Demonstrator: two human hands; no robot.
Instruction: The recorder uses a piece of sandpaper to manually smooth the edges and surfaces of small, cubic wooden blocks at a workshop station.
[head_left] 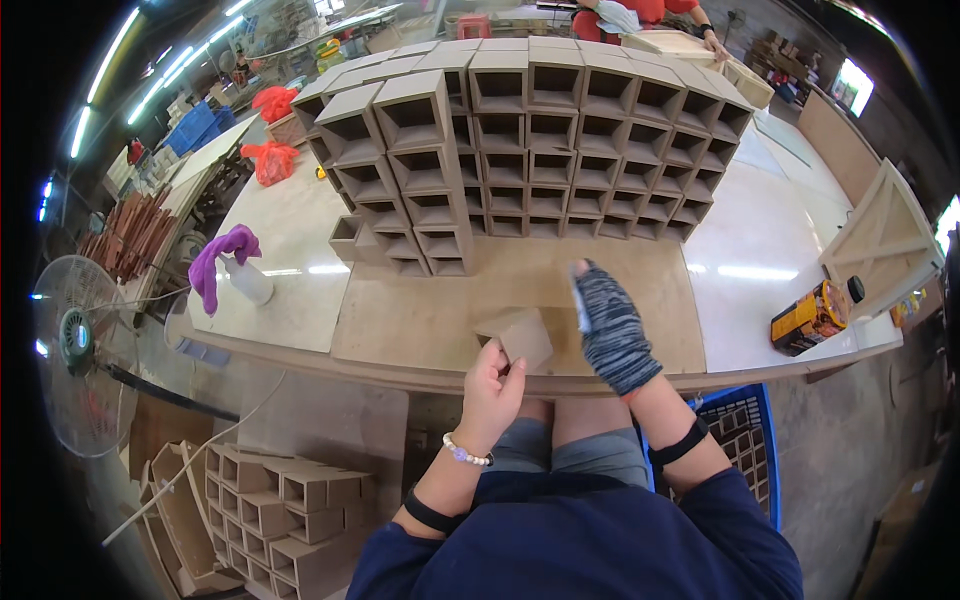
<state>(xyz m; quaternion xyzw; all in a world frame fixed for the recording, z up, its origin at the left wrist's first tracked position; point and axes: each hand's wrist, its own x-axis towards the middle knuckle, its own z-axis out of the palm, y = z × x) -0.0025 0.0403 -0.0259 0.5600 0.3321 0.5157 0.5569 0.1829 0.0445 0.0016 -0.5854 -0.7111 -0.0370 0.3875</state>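
My left hand [490, 395], bare and with a beaded bracelet at the wrist, pinches a small brown open-ended box [526, 338] above the near part of the table. The box is tilted, with one flat side turned up. To its right, and apart from it, is my right hand [614, 335] in a grey-black striped knit glove. A thin pale piece [581, 304] shows along the glove's inner edge; its kind is unclear. Beyond both hands rises a wide stack of similar brown boxes [551, 132], their open ends facing me.
On the left stand a white bottle with a purple cloth [224, 256] and, off the table, a fan [76, 335]. A yellow-and-black container [812, 318] is at right. Below lie more boxes [285, 510] and a blue crate [772, 462]. Another person's hand [716, 45] shows far off.
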